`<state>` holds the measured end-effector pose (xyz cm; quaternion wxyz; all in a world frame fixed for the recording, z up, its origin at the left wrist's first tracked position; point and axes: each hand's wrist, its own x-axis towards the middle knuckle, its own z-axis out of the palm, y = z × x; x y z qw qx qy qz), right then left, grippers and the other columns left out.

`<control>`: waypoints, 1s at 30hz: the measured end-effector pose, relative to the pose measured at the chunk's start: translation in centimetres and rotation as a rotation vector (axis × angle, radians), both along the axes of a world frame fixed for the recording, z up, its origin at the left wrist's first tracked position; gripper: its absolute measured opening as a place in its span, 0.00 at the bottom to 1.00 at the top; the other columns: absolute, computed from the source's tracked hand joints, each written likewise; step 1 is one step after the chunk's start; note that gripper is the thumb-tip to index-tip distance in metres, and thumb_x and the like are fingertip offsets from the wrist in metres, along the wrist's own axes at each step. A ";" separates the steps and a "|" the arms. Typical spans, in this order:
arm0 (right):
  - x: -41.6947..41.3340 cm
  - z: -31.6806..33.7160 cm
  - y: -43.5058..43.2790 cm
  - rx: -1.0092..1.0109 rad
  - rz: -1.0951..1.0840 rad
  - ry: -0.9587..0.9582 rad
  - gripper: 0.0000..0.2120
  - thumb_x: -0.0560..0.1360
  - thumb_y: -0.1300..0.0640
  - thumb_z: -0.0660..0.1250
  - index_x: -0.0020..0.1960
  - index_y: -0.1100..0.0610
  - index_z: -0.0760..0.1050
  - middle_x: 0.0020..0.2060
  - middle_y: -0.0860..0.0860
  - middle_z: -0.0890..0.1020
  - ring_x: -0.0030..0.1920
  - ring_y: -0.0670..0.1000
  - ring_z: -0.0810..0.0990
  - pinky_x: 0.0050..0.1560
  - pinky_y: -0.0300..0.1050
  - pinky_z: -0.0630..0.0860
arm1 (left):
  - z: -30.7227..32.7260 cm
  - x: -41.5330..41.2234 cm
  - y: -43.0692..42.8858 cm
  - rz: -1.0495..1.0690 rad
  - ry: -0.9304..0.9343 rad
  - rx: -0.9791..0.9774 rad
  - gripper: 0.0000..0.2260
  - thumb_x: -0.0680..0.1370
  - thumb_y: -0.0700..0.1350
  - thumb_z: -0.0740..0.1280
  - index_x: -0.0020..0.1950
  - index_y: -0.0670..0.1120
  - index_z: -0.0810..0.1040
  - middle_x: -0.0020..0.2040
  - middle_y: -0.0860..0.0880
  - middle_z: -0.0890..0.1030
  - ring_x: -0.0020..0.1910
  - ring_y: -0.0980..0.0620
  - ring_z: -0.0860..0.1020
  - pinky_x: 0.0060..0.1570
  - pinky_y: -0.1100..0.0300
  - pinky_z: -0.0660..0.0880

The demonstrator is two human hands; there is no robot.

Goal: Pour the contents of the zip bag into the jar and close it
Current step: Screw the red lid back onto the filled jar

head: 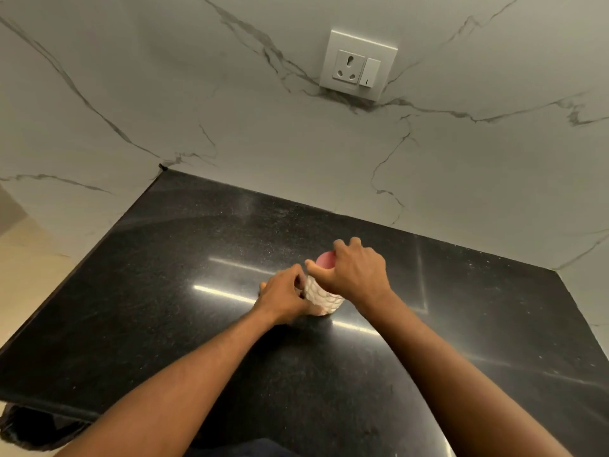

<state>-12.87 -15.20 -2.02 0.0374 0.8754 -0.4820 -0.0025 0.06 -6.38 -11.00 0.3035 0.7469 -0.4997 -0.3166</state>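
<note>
A small jar (pixel 321 296) with a white scale pattern stands on the black countertop (pixel 164 291), near its middle. A pink lid (pixel 325 260) sits on top of the jar. My right hand (pixel 357 270) wraps over the lid from the right, fingers curled around its rim. My left hand (pixel 283 296) grips the jar's side from the left. Most of the jar is hidden behind both hands. No zip bag is in view.
A marble wall rises behind the countertop, with a white socket and switch plate (pixel 357 65) above. The counter's left edge (pixel 75 268) drops to a pale floor. A dark bag (pixel 36 427) hangs below the front left corner.
</note>
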 end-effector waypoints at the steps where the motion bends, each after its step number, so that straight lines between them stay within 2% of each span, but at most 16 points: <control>1: -0.3 -0.3 -0.2 -0.014 -0.007 -0.024 0.38 0.72 0.22 0.54 0.58 0.54 0.77 0.51 0.54 0.80 0.45 0.56 0.82 0.37 0.46 0.73 | -0.7 0.0 0.8 0.025 -0.032 -0.019 0.17 0.66 0.57 0.79 0.46 0.51 0.78 0.42 0.57 0.82 0.45 0.57 0.79 0.60 0.45 0.72; 3: -0.8 -1.0 -0.4 -0.032 0.005 -0.060 0.38 0.74 0.22 0.51 0.59 0.54 0.77 0.51 0.53 0.80 0.44 0.56 0.82 0.37 0.46 0.74 | -1.9 0.0 2.5 0.061 -0.087 -0.084 0.10 0.70 0.52 0.76 0.42 0.50 0.77 0.39 0.55 0.81 0.41 0.56 0.79 0.58 0.43 0.75; 5: -1.0 -1.6 -0.3 -0.050 0.016 -0.081 0.41 0.73 0.20 0.48 0.63 0.53 0.76 0.54 0.52 0.79 0.45 0.56 0.83 0.37 0.45 0.73 | -2.3 -0.3 3.4 0.065 -0.082 -0.113 0.10 0.71 0.52 0.75 0.44 0.52 0.76 0.41 0.55 0.80 0.41 0.57 0.79 0.55 0.44 0.77; 7: -1.5 -2.1 0.1 -0.003 -0.013 -0.137 0.47 0.71 0.17 0.44 0.71 0.51 0.72 0.60 0.52 0.78 0.50 0.57 0.84 0.41 0.47 0.75 | -2.1 -0.7 3.5 0.062 -0.017 -0.139 0.15 0.70 0.53 0.78 0.50 0.54 0.76 0.48 0.58 0.79 0.45 0.60 0.79 0.55 0.48 0.80; 9: -2.5 -2.4 0.5 0.113 -0.074 -0.265 0.51 0.69 0.15 0.44 0.78 0.49 0.65 0.66 0.52 0.77 0.58 0.58 0.82 0.50 0.51 0.78 | -1.4 -1.1 3.2 0.060 0.104 -0.150 0.26 0.67 0.57 0.81 0.60 0.58 0.73 0.57 0.61 0.77 0.52 0.64 0.78 0.55 0.56 0.80; 12: -4.2 -3.5 1.6 0.343 -0.173 -0.528 0.49 0.67 0.15 0.53 0.78 0.45 0.62 0.70 0.50 0.76 0.63 0.54 0.78 0.58 0.50 0.77 | -0.5 -2.0 2.4 0.037 0.228 -0.168 0.39 0.62 0.63 0.81 0.69 0.63 0.69 0.64 0.63 0.75 0.60 0.65 0.77 0.58 0.63 0.78; 14: -4.6 -4.4 2.9 0.528 -0.220 -0.789 0.46 0.64 0.18 0.64 0.75 0.41 0.62 0.68 0.47 0.77 0.60 0.48 0.79 0.56 0.43 0.77 | -0.4 -2.3 1.9 0.046 0.237 -0.191 0.39 0.63 0.62 0.82 0.70 0.62 0.70 0.65 0.62 0.77 0.62 0.63 0.78 0.60 0.62 0.79; 17: -3.6 -5.1 3.6 0.591 -0.247 -1.014 0.40 0.63 0.21 0.69 0.69 0.37 0.66 0.61 0.39 0.79 0.59 0.43 0.80 0.52 0.36 0.78 | -0.3 -1.5 1.2 0.105 0.227 -0.231 0.34 0.67 0.58 0.82 0.70 0.58 0.74 0.65 0.59 0.80 0.61 0.60 0.80 0.58 0.63 0.80; 20: -1.6 -4.6 2.7 0.604 -0.214 -1.065 0.41 0.65 0.22 0.69 0.71 0.41 0.69 0.62 0.41 0.80 0.59 0.42 0.81 0.53 0.37 0.78 | 0.8 0.9 0.0 0.114 0.235 -0.218 0.36 0.70 0.54 0.82 0.75 0.54 0.73 0.67 0.55 0.79 0.62 0.58 0.80 0.55 0.65 0.79; 23: 1.1 -3.4 1.1 0.625 -0.166 -1.096 0.43 0.66 0.24 0.70 0.74 0.45 0.69 0.63 0.43 0.80 0.61 0.44 0.80 0.59 0.42 0.79 | 2.9 4.2 -1.7 0.094 0.201 -0.221 0.36 0.71 0.52 0.82 0.77 0.52 0.72 0.66 0.56 0.80 0.59 0.61 0.78 0.50 0.71 0.75; 26: 3.7 -3.0 -0.8 0.662 -0.139 -1.113 0.40 0.71 0.30 0.72 0.76 0.47 0.68 0.65 0.44 0.79 0.62 0.44 0.79 0.57 0.37 0.76 | 4.5 7.4 -3.8 0.065 0.193 -0.171 0.37 0.72 0.48 0.81 0.78 0.50 0.70 0.69 0.52 0.80 0.64 0.55 0.78 0.60 0.63 0.75; 30: 6.3 -4.3 -2.2 0.712 -0.180 -1.086 0.34 0.76 0.35 0.70 0.76 0.50 0.68 0.67 0.49 0.79 0.62 0.47 0.79 0.57 0.39 0.76 | 4.5 9.9 -5.5 0.000 0.202 -0.027 0.35 0.76 0.41 0.78 0.80 0.50 0.67 0.71 0.49 0.78 0.68 0.54 0.77 0.66 0.58 0.74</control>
